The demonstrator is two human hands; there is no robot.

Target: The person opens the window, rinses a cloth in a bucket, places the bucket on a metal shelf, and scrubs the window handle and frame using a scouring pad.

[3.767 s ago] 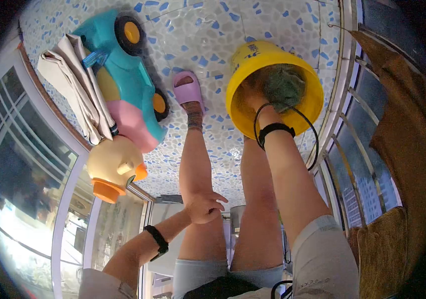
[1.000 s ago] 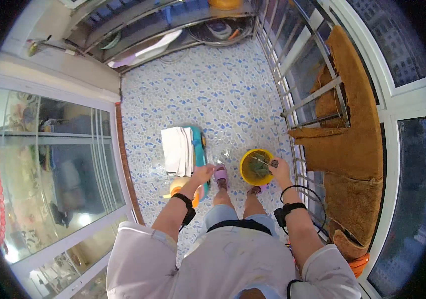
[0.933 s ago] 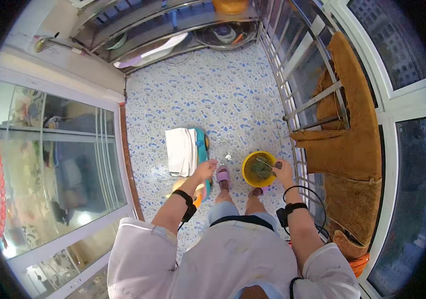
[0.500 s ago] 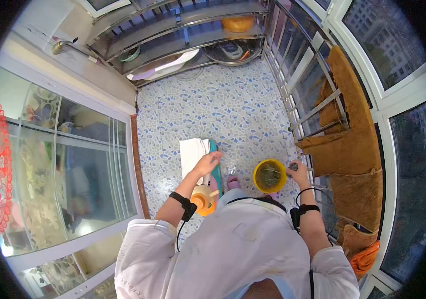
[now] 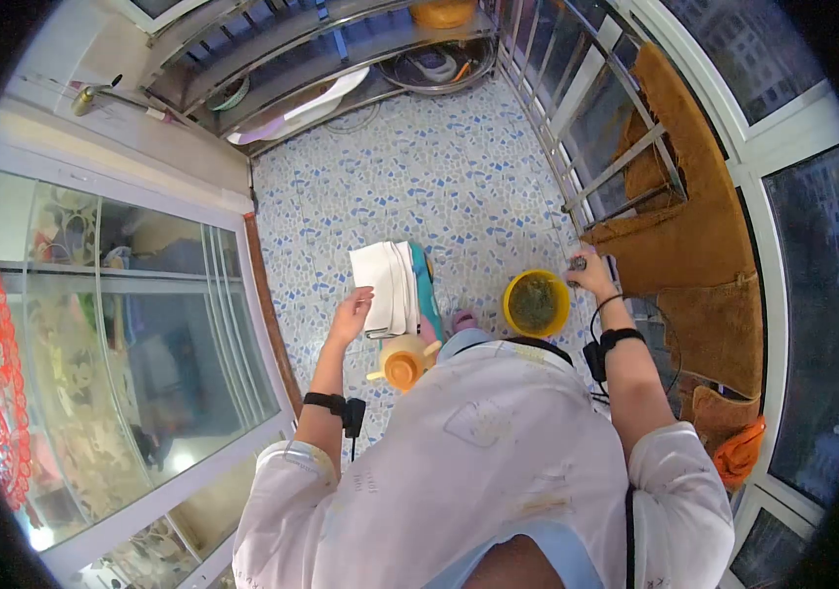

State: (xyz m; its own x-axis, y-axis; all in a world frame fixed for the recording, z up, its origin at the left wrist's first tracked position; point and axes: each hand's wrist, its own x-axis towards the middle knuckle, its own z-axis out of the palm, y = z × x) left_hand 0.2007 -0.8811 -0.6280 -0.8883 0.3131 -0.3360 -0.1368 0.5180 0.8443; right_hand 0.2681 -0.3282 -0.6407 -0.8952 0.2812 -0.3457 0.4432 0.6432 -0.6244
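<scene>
The person stands with both arms apart over a patterned floor (image 5: 409, 167). The right hand (image 5: 593, 275) is just beyond the right edge of the yellow bucket (image 5: 540, 333), in the view from above. Its fingers are narrow, closed around a small dark thing (image 5: 577, 263); what this thing is, one cannot tell. The yellow bucket stands upright on the floor, and a greenish cloth (image 5: 534, 299) lies inside its rim. On the right, the hand is near the edge of a brown cover (image 5: 694, 265), which hangs along the metal railing (image 5: 625, 191), so on that side the room is narrow.

The left hand (image 5: 349, 318) has its fingers loosely bent, moderately wide, and no held thing shows in them. The fingertips overlap the left edge of a white folded stack (image 5: 381, 288); whether they touch it, one cannot tell. The stack lies upon a teal toy car (image 5: 424, 285), whose rounded cream head (image 5: 403, 367) is toward the person.

Between the toy car and the yellow bucket is a modest strip of floor, with a pink slipper (image 5: 464, 319) at its near end. Ahead, a wide stretch of floor reaches to the metal shelf (image 5: 287, 83). At the left, another strip of floor separates the stack from the brown edge (image 5: 272, 304) below the glass door (image 5: 169, 275).
</scene>
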